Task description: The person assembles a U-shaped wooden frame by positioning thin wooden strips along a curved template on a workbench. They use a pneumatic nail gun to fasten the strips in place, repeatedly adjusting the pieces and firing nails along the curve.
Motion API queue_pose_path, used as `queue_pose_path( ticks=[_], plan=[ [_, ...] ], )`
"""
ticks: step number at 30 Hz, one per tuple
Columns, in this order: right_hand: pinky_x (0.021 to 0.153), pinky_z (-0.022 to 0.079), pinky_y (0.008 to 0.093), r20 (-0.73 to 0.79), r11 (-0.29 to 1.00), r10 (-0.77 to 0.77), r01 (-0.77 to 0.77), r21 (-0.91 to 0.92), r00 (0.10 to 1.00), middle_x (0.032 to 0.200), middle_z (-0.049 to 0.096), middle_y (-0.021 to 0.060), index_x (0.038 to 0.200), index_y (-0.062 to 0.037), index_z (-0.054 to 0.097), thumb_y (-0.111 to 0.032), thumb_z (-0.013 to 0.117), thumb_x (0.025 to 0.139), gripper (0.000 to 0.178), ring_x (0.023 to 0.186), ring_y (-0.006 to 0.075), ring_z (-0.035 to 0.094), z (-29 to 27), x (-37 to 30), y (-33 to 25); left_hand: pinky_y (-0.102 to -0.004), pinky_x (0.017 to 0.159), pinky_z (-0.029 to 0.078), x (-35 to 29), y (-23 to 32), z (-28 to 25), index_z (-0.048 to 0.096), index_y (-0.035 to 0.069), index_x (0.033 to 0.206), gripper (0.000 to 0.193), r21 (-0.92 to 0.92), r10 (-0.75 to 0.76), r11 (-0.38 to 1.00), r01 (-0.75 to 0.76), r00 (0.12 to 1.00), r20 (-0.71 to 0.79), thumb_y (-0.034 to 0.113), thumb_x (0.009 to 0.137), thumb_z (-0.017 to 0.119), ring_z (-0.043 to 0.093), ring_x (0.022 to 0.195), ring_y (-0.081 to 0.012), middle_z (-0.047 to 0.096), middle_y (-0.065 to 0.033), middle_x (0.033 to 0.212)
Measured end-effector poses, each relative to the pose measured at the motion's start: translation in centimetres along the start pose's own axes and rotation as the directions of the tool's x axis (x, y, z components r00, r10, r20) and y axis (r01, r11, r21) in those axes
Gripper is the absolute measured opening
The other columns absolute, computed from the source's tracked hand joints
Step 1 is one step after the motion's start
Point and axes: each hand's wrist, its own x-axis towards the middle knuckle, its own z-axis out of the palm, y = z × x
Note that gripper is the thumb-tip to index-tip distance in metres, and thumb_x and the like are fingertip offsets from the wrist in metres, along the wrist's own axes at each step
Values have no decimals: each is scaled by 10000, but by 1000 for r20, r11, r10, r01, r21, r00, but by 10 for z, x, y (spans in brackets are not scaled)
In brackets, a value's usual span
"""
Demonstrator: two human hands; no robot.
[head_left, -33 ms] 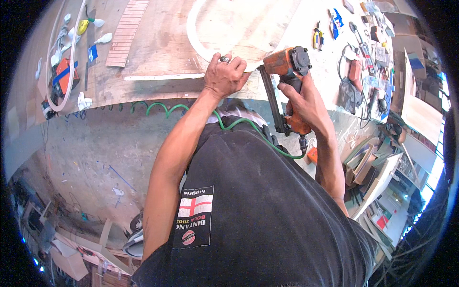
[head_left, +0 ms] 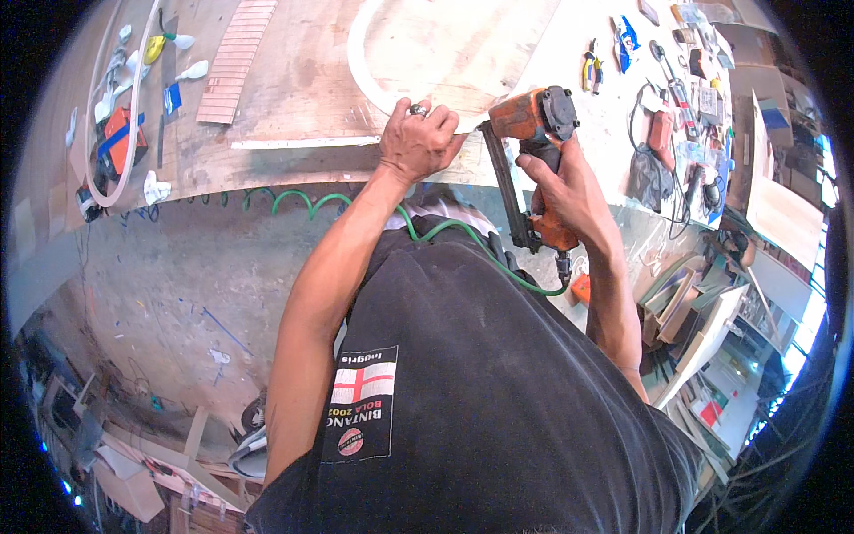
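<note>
My right hand [head_left: 574,191] is wrapped around the grip of an orange and black air nail gun [head_left: 516,117]. The nose of the gun meets the white strip close to my left fingers, and its long magazine slants down toward me. A green coiled air hose [head_left: 463,224] runs from the base of its handle. My left hand [head_left: 416,142], fingers curled, grips a thin white strip [head_left: 302,143] near the workbench's front edge. Just beyond it, a curved white band [head_left: 358,62] lies on the wood and passes behind my knuckles. My left fingertips are partly hidden.
On the wooden workbench [head_left: 311,89], a slatted wood strip [head_left: 236,62] lies at left beside an orange box-shaped thing [head_left: 118,147] and a pale looped strip [head_left: 136,98]. Pliers [head_left: 592,69], a blue packet [head_left: 625,44] and cluttered tools sit right. Boards [head_left: 703,338] lean at far right.
</note>
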Motion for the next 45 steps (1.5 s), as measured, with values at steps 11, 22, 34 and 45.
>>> queue_pose_path(
  ticks=[11, 22, 34, 45],
  plan=[
    [601, 504, 359, -92, 970, -234, 226, -94, 968, 963, 613, 132, 1538, 0, 373, -244, 704, 1022, 661, 662, 213, 617, 7, 17, 25, -431, 789, 446, 6, -5, 4, 712, 142, 938, 247, 12, 7, 1000, -7, 1000, -6, 363, 860, 791, 675, 821, -225, 635, -21, 837],
    [544, 528, 301, -178, 972, -79, 115, 204, 981, 1068, 713, 119, 1447, 24, 454, -251, 689, 1044, 542, 623, 130, 629, -11, 7, 29, -419, 814, 431, 4, -4, 2, 722, 140, 923, 259, 19, -9, 1000, 8, 999, 46, 373, 844, 803, 679, 884, -215, 650, -23, 866],
    [522, 587, 327, -429, 581, 202, 244, 776, 880, 1080, 757, 114, 1306, -11, 623, -222, 746, 1019, 377, 640, 145, 646, -52, 110, 203, -420, 824, 446, 4, -5, 3, 747, 152, 951, 277, 59, 6, 998, -7, 1000, 15, 376, 815, 836, 667, 854, -199, 675, 4, 889],
    [750, 654, 411, -443, 518, 343, 226, 825, 829, 1019, 763, 206, 1160, 123, 691, -355, 742, 1018, 502, 955, 252, 756, -42, 168, 295, -411, 801, 434, 12, -1, -1, 735, 157, 842, 340, 174, 25, 984, -27, 1000, 10, 470, 803, 863, 648, 771, -203, 685, 8, 857]
  ],
)
